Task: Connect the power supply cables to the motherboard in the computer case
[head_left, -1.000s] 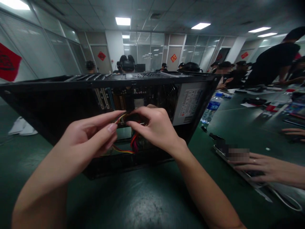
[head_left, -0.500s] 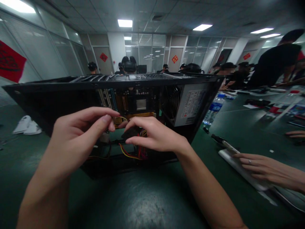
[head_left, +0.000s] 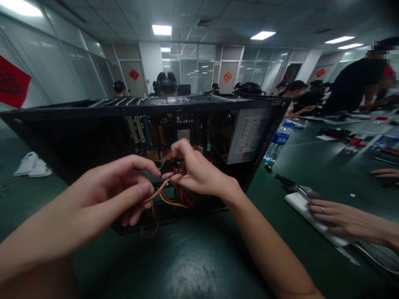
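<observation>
An open black computer case [head_left: 149, 107] lies in front of me, its inside facing me. My left hand [head_left: 112, 189] has its thumb and fingers closed around a thin yellow, red and black cable [head_left: 164, 185]. Farther along, the same cable is pinched in my right hand [head_left: 204, 174], which also has something dark by its fingers that I cannot make out. More red and yellow power wires [head_left: 173, 202] hang below the right hand. Behind both hands is the motherboard [head_left: 156, 137], partly hidden. A power supply [head_left: 251, 135] with a fan sits on the right inside the case.
White cloth-like items [head_left: 33, 165] lie left of the case. To its right stands a water bottle [head_left: 278, 143]. Another person's hand [head_left: 339, 216] rests on a white bar-shaped object [head_left: 297, 203] on the green table [head_left: 190, 265]. Several people are farther back.
My left hand has moved down and now grips the cable, which is drawn toward the front. My right hand has risen slightly, its fingers now pinching the cable.
</observation>
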Motion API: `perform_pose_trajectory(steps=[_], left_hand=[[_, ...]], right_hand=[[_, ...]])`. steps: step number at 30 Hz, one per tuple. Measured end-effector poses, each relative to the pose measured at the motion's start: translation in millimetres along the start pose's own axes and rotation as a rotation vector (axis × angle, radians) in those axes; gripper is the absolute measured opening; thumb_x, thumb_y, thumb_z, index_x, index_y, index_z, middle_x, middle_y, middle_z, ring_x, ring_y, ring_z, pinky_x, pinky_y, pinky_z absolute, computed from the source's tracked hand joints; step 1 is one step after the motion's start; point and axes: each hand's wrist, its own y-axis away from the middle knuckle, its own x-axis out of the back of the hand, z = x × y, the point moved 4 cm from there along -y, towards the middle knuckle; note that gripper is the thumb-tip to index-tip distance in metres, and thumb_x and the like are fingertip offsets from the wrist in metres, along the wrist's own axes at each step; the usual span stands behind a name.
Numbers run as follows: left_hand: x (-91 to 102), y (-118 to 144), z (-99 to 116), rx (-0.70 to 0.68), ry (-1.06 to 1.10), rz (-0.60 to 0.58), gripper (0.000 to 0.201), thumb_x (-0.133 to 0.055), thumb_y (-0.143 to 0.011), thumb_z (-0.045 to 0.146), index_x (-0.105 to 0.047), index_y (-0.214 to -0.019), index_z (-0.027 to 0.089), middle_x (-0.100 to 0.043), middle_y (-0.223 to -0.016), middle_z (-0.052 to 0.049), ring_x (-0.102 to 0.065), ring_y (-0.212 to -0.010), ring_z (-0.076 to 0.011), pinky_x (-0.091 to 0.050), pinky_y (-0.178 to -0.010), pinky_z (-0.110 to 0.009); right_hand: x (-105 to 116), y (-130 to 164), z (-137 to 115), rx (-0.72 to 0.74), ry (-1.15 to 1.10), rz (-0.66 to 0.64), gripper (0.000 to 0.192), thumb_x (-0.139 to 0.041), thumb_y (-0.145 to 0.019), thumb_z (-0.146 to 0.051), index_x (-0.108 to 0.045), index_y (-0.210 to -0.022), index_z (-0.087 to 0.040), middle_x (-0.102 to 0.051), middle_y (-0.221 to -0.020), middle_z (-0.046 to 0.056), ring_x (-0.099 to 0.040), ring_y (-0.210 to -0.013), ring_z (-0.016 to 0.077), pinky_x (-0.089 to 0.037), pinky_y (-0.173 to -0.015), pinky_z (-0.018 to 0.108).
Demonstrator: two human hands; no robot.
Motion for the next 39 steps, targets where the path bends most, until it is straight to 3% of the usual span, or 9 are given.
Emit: perform_pose_trajectory(steps=[5,9,12,16,19,26,28,33,39], left_hand=[[-0.7,-2,9,-0.078,-0.234,0.026,0.031,-0.065,-0.088,0.045,-0.073,-0.111,0.026,-0.074,-0.080,-0.004,-0.068,-0.067,-0.0184,-0.055,-0.054,-0.021],[8.9,-5,20,-0.232,-0.385,0.234,0.024,-0.067,-0.087,0.045,-0.076,-0.094,0.024,-0.074,-0.079,0.000,-0.066,-0.067,-0.0142,-0.051,-0.056,-0.015],[10.8,-5,24,-0.288,-0.437,0.305,0.023,-0.067,-0.087,0.044,-0.077,-0.091,0.024,-0.075,-0.079,0.001,-0.065,-0.067,-0.0127,-0.050,-0.057,-0.014],[10.0,-3,24,-0.321,-0.417,0.367,0.019,-0.069,-0.087,0.042,-0.076,-0.091,0.025,-0.075,-0.079,0.003,-0.065,-0.064,-0.0107,-0.048,-0.055,-0.011],[6.3,0,25,-0.378,-0.439,0.345,0.015,-0.069,-0.088,0.040,-0.076,-0.094,0.028,-0.075,-0.078,0.004,-0.066,-0.062,-0.0104,-0.049,-0.054,-0.012],[-2.0,12,34,-0.555,-0.638,0.271,0.013,-0.071,-0.086,0.028,-0.077,-0.097,0.033,-0.078,-0.086,0.004,-0.072,-0.069,-0.0138,-0.055,-0.063,-0.016],[-0.8,14,33,-0.559,-0.664,0.259,0.014,-0.071,-0.086,0.028,-0.077,-0.097,0.034,-0.078,-0.086,0.004,-0.073,-0.069,-0.0143,-0.055,-0.062,-0.017],[-0.3,-3,11,-0.361,-0.724,-0.048,0.021,-0.059,-0.090,0.034,-0.079,-0.096,0.032,-0.078,-0.087,0.000,-0.071,-0.068,-0.0174,-0.054,-0.060,-0.022],[20.4,-36,-7,-0.178,-1.030,0.242,0.033,-0.046,-0.094,0.033,-0.076,-0.103,0.022,-0.076,-0.100,-0.007,-0.071,-0.087,-0.0248,-0.053,-0.080,-0.034]], right_hand=[[-3,-1,2,-0.033,-0.123,-0.235,0.015,-0.057,-0.097,-0.024,-0.065,-0.108,-0.016,-0.070,-0.106,0.004,-0.064,-0.097,0.0146,-0.048,-0.087,0.026],[-5,5,4,-0.112,-0.179,-0.481,0.024,-0.060,-0.098,-0.033,-0.070,-0.110,-0.014,-0.072,-0.101,0.002,-0.066,-0.090,0.0130,-0.048,-0.083,0.022],[0,7,9,-0.161,-0.232,-0.502,0.037,-0.062,-0.096,-0.046,-0.072,-0.110,-0.014,-0.072,-0.097,0.002,-0.066,-0.087,0.0134,-0.049,-0.078,0.022],[11,5,21,-0.282,-0.397,-0.243,0.056,-0.043,-0.101,-0.060,-0.073,-0.108,-0.013,-0.072,-0.093,0.005,-0.066,-0.082,0.0130,-0.053,-0.075,0.024],[18,3,32,-0.394,-0.387,0.032,0.050,-0.050,-0.099,-0.056,-0.073,-0.112,-0.014,-0.072,-0.092,0.005,-0.066,-0.077,0.0126,-0.054,-0.067,0.024],[27,-1,40,-0.315,-0.246,0.481,0.042,-0.058,-0.094,-0.046,-0.064,-0.127,-0.021,-0.070,-0.112,0.006,-0.068,-0.097,0.0183,-0.059,-0.075,0.030],[29,0,38,-0.309,-0.200,0.558,0.041,-0.054,-0.097,-0.046,-0.060,-0.130,-0.023,-0.069,-0.111,0.006,-0.067,-0.099,0.0184,-0.059,-0.077,0.030],[30,2,28,-0.298,-0.135,0.666,0.033,-0.052,-0.099,-0.041,-0.058,-0.127,-0.023,-0.068,-0.112,0.006,-0.066,-0.104,0.0183,-0.057,-0.085,0.029],[34,1,16,-0.267,-0.147,0.723,0.025,-0.053,-0.098,-0.034,-0.061,-0.118,-0.022,-0.068,-0.111,0.006,-0.066,-0.105,0.0173,-0.055,-0.092,0.031]])
